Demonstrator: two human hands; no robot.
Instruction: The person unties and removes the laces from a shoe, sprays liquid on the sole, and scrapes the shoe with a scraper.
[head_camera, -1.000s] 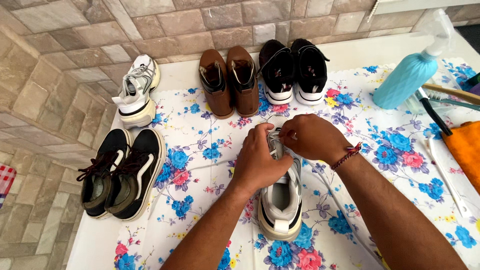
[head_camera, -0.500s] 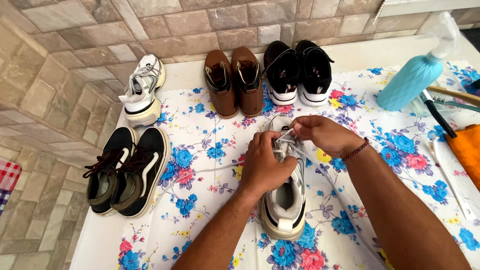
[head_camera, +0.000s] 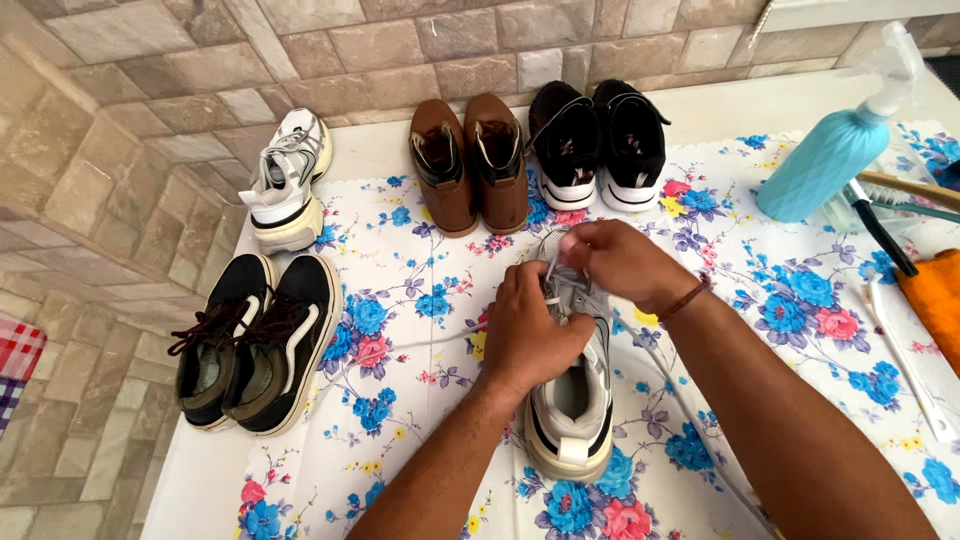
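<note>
A grey and white sneaker (head_camera: 572, 410) lies on a floral cloth (head_camera: 420, 330), heel toward me. My left hand (head_camera: 530, 335) rests on its tongue and pinches a white lace (head_camera: 440, 340) that trails off to the left. My right hand (head_camera: 615, 262), with a cord bracelet at the wrist, grips the lace at the shoe's toe end. Both hands cover the front half of the sneaker.
Its matching sneaker (head_camera: 288, 180) stands at the far left. Brown shoes (head_camera: 470, 160) and black trainers (head_camera: 598, 140) line the tiled wall, black skate shoes (head_camera: 255, 340) sit at left. A teal spray bottle (head_camera: 835, 150), brushes (head_camera: 890, 215) and an orange cloth (head_camera: 935, 300) lie right.
The view shifted slightly. My hands have stayed on the sneaker's laces, with the right hand moving a little from above the tongue toward the toe end.
</note>
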